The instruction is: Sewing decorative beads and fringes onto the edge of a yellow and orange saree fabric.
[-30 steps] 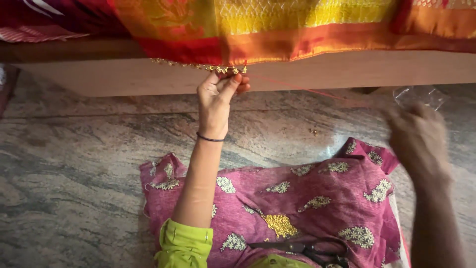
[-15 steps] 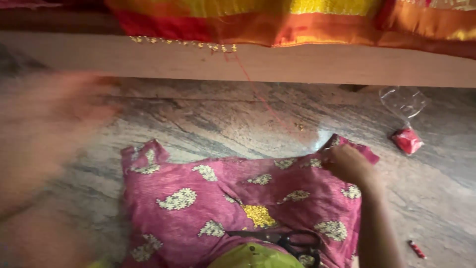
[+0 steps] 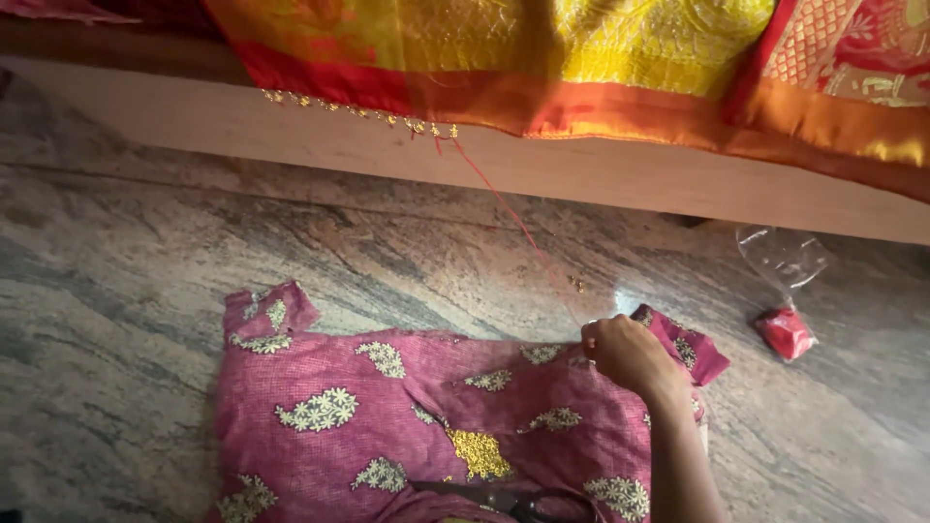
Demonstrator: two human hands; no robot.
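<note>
My right hand (image 3: 628, 354) rests at the upper right edge of a pink cloth with yellow paisley print (image 3: 387, 416), its fingers pinched shut on a thin red thread (image 3: 504, 208). The thread runs taut up and to the left to the beaded hem (image 3: 363, 111) of an orange, red and yellow sari (image 3: 504, 58) draped over a wooden ledge (image 3: 620, 174). A few small gold beads (image 3: 576, 283) sit on the thread just above the hand. My left hand is out of view.
Black-handled scissors (image 3: 504, 501) lie on the pink cloth at the bottom edge. A clear plastic bag (image 3: 783, 257) and a small red packet (image 3: 785, 332) lie on the grey stone floor (image 3: 116, 291) to the right.
My left hand left the sari hem, swept down and went out of view. My right hand came down to the pink cloth's edge, and the thread now stretches from the hem.
</note>
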